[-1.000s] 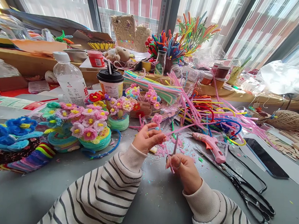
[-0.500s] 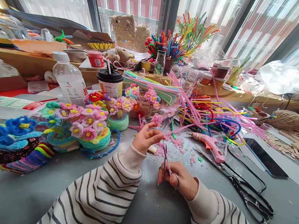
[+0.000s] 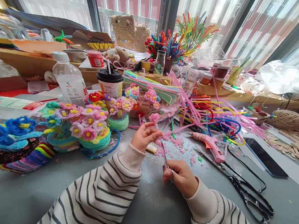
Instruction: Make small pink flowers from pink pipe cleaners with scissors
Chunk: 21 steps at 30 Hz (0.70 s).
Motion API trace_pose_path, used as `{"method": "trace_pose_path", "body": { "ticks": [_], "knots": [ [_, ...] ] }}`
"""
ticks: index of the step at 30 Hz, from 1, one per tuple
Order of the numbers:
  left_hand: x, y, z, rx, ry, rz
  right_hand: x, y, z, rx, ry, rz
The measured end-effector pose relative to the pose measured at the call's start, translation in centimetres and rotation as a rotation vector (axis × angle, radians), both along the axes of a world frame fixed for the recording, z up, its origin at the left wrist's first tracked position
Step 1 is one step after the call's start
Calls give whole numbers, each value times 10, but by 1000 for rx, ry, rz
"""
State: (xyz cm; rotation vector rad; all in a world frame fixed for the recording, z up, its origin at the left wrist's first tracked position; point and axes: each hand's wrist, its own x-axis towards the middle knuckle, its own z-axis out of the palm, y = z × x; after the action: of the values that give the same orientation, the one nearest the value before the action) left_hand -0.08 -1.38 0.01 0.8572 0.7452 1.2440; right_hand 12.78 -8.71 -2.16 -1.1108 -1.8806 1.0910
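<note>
Between the fingertips of my left hand (image 3: 145,136) is pinched a small pink pipe-cleaner flower (image 3: 154,118), its fuzzy head standing above the fingers. My right hand (image 3: 182,176) is closed round the handles of small scissors (image 3: 164,153). Their blades point up and reach the fingertips of my left hand; whether they touch the flower's stem I cannot tell. Pink fuzz clippings (image 3: 177,142) and glitter lie scattered on the grey table (image 3: 153,210) just beyond my hands.
Left of my hands stand pots of pipe-cleaner flowers (image 3: 89,120), a water bottle (image 3: 70,79) and a lidded cup (image 3: 110,82). To the right lie a pink glue gun (image 3: 211,147), large black-handled scissors (image 3: 244,191) and a phone (image 3: 266,157). Loose pipe cleaners (image 3: 191,108) pile up behind.
My left hand and the flower have shifted slightly left. The small scissors have turned and their blades have drawn together, while my right hand has barely moved.
</note>
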Motion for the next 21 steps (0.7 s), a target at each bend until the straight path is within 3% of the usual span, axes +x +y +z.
{"method": "trace_pose_path", "body": {
  "ticks": [16, 21],
  "knots": [
    [0, -1, 4, -33, -112, 72, 0, 3, -6, -18, 42, -111],
    [-1, -1, 5, -63, -163, 69, 8, 5, -7, 52, 167, -281]
  ]
}}
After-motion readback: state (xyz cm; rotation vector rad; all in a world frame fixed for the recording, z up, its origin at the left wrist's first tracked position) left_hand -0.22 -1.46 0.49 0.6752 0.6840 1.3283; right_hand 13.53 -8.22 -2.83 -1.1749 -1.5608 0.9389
